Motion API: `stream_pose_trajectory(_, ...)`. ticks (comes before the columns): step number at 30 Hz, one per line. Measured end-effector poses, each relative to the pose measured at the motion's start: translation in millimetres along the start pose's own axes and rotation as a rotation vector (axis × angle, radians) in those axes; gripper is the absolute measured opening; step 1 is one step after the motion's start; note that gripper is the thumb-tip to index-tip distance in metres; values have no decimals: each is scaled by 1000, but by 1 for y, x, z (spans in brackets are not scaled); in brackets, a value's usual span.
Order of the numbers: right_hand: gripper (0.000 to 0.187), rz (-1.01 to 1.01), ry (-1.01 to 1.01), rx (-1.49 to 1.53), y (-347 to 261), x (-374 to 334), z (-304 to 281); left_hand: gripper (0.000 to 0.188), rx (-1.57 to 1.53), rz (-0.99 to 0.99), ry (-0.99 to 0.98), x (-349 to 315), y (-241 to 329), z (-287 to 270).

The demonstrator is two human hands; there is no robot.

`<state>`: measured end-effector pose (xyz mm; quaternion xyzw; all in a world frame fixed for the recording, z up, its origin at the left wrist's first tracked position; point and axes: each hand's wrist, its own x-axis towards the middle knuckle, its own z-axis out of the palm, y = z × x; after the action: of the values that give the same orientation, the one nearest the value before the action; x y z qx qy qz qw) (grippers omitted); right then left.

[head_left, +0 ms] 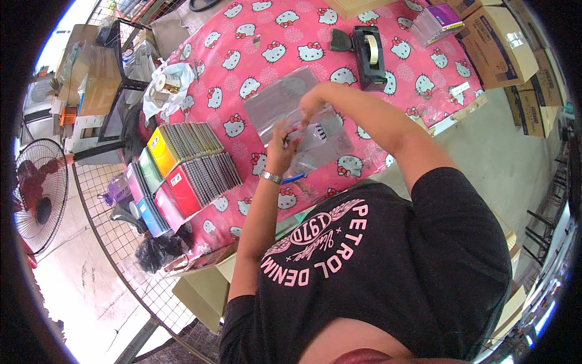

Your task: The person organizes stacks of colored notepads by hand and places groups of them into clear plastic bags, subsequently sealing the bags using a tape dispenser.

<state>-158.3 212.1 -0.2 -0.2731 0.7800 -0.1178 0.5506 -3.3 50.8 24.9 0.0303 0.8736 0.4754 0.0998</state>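
Observation:
Clear plastic bags (267,108) lie in a loose stack on the pink tablecloth in front of me. Over them, my left hand (282,148) has its fingers curled in at a bag, with a metal watch on the wrist. My right hand (311,104) reaches round from the right, its fingers pinched down on the same clear plastic close to the left fingertips. Small dark and white markings show on the plastic beside the fingers. A blue slim object (295,178) lies by my left wrist; its kind is unclear.
Stacked spiral notebooks (203,182) in several colours stand at the left. A black tape dispenser (370,60) sits at the far right, with purple notebooks (445,24) in plastic beyond it. Cardboard boxes (494,51) border the right; a fan (41,197) stands far left.

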Motion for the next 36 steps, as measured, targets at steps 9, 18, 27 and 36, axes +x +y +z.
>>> stream_pose_trajectory(9, 82, -683, 813, 218, 31, -27, 121, 57, 580, 192, -85, -24, 19, 1)
stream_pose_trajectory(18, 53, -411, 1808, 849, 114, -152, -36, 42, 283, 276, 352, 18, 76, -21)
stream_pose_trajectory(27, 65, 793, 2284, 1325, 323, -255, -122, 24, 239, 9, 142, -37, 32, 4)
stream_pose_trajectory(36, 66, 1075, 1879, 1008, 398, -250, -130, 20, 141, -42, 135, -55, 24, -1)
